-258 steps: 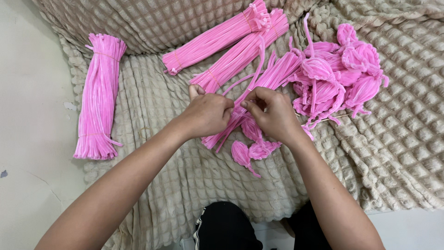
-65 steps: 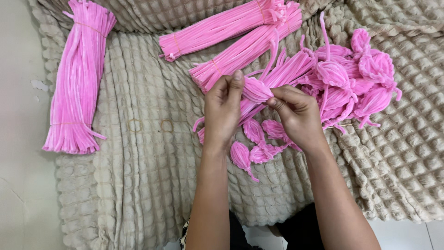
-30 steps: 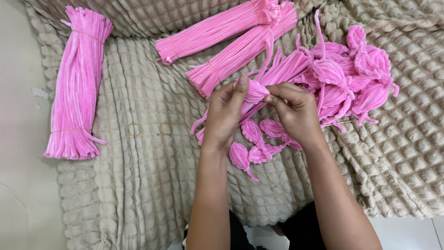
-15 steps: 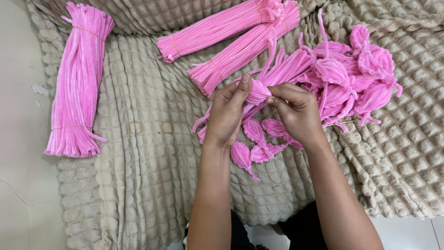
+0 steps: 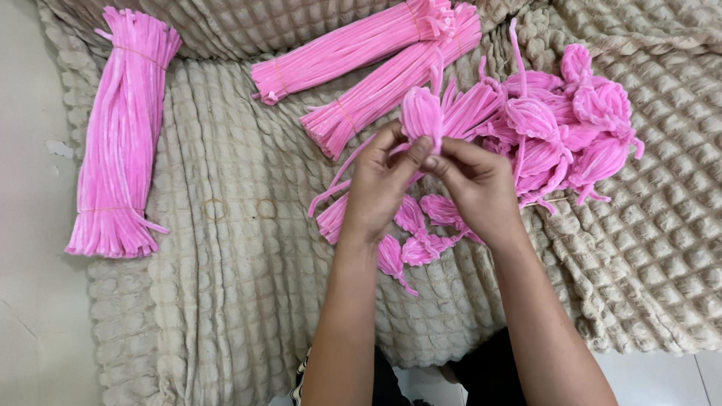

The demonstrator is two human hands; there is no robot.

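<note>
Beige waffle blanket (image 5: 226, 301), pale floor (image 5: 37, 338), left hand (image 5: 383, 188), right hand (image 5: 474, 184) pinching pink petal (image 5: 421, 113)

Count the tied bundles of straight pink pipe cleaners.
3: one bundle lies far left on the blanket, and two bundles lie side by side at top centre. Others may sit out of view.

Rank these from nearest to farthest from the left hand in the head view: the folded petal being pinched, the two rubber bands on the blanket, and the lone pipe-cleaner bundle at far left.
1. Folded petal, at the left hand's fingertips.
2. Rubber bands, left of it on the blanket.
3. Lone pipe-cleaner bundle, far left edge.
</note>
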